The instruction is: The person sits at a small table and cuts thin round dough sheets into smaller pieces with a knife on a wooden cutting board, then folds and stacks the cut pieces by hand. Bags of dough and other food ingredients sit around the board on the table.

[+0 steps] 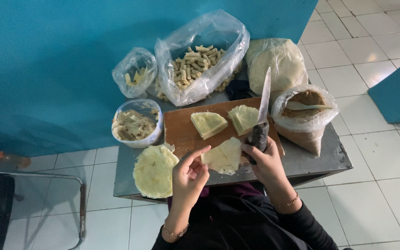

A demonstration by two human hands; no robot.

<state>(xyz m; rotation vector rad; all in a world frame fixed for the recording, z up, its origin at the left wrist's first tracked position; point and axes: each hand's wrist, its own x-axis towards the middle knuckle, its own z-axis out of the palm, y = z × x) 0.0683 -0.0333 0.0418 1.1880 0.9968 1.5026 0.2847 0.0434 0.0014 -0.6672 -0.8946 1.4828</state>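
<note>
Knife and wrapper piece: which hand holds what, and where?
Right hand grips the knife by its dark handle. Left hand pinches the wrapper piece at its left edge.

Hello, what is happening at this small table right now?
A person works at a small metal table. The right hand holds a knife, blade pointing away, and also touches a wedge of thin pale wrapper that the left hand pinches. Two more wedges lie on the wooden board, and a round stack of wrappers sits beside it.
</note>
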